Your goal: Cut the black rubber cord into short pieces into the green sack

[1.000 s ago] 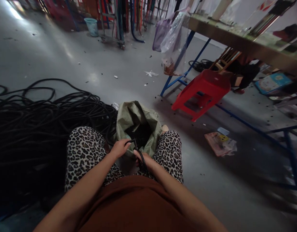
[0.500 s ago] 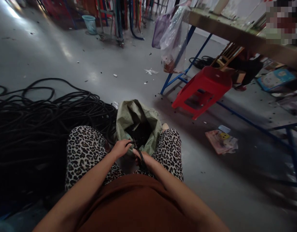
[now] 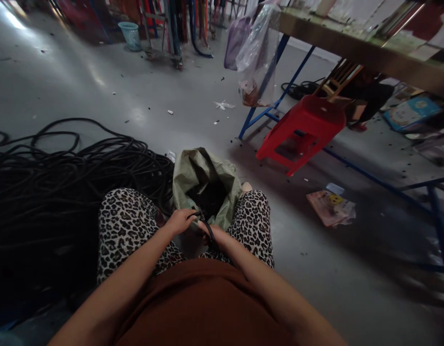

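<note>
Between my knees stands an open pale green woven sack (image 3: 181, 180), its inside dark with black pieces. Over its near rim, my left hand (image 3: 180, 221) is closed on a black cord (image 3: 195, 213), the end pinched between thumb and fingers. My right hand (image 3: 215, 234) is closed round the black handles of a pair of scissors (image 3: 209, 231). The blades point up towards the cord and are close to it; whether they touch it I cannot tell. Fingers of the right hand are partly hidden behind the handle.
A big heap of black cord (image 3: 81, 163) lies on the floor to the left. On the right are a red plastic stool (image 3: 304, 125) and a workbench (image 3: 337, 38) on blue legs, with a person partly visible beneath. A light blue basket (image 3: 130, 36) stands further off.
The view has shifted slightly. Both hands keep nearly the same place and grip over the sack.
</note>
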`<act>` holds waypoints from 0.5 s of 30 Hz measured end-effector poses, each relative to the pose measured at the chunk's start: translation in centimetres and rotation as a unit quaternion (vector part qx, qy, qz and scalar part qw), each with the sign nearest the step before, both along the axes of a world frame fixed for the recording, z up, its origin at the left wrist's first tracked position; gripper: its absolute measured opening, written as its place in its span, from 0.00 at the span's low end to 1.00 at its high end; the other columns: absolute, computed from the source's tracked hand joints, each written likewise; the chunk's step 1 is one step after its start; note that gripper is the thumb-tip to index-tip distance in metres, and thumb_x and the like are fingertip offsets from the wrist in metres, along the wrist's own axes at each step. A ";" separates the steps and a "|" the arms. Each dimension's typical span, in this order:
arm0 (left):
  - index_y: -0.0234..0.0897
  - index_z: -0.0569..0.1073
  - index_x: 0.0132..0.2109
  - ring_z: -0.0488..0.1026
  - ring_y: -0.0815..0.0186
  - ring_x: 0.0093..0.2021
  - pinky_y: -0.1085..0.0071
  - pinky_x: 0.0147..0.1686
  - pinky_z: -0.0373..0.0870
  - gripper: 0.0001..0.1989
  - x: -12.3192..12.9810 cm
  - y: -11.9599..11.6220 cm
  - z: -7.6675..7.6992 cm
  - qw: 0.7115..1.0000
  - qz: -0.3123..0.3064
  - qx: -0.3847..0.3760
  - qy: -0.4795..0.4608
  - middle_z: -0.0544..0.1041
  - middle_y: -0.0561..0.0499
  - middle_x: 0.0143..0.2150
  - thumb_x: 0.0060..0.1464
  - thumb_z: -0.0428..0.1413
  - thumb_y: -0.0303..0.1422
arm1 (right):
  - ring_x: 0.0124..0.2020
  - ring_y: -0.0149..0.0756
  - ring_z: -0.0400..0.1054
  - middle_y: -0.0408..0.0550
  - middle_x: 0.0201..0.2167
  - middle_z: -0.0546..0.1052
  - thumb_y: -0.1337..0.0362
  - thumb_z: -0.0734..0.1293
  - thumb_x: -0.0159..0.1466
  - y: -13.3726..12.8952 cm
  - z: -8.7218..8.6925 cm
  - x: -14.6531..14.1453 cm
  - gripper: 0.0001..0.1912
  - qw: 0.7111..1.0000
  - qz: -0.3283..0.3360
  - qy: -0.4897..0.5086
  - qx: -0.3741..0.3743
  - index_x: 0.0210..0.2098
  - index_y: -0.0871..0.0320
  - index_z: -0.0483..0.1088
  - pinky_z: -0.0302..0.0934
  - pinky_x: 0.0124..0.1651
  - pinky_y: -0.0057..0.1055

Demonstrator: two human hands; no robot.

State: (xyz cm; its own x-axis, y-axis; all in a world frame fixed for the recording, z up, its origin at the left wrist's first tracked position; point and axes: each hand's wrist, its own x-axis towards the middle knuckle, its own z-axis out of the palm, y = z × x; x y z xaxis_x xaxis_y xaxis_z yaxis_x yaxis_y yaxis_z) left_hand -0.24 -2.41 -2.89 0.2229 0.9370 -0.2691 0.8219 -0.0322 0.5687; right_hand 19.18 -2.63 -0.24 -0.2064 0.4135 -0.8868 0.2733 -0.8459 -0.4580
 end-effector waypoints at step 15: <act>0.39 0.80 0.56 0.79 0.59 0.55 0.64 0.58 0.73 0.18 1.0 0.0 -0.1 0.999 0.033 -0.001 -0.019 0.83 0.46 0.54 0.67 0.51 0.37 | 0.12 0.32 0.63 0.44 0.14 0.68 0.68 0.65 0.66 0.2 0.3 -0.9 0.12 0.994 0.072 -0.075 0.035 0.25 0.61 0.69 0.56 0.14 0.25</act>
State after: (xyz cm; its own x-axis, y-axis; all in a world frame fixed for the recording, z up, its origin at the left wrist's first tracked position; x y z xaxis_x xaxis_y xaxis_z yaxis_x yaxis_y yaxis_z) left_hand 0.76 -2.43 -2.97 0.1702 0.9495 -0.2637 0.7995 0.0234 0.6002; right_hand 18.33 -2.47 0.06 -0.1344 0.4515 -0.8821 0.4587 -0.7607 -0.4593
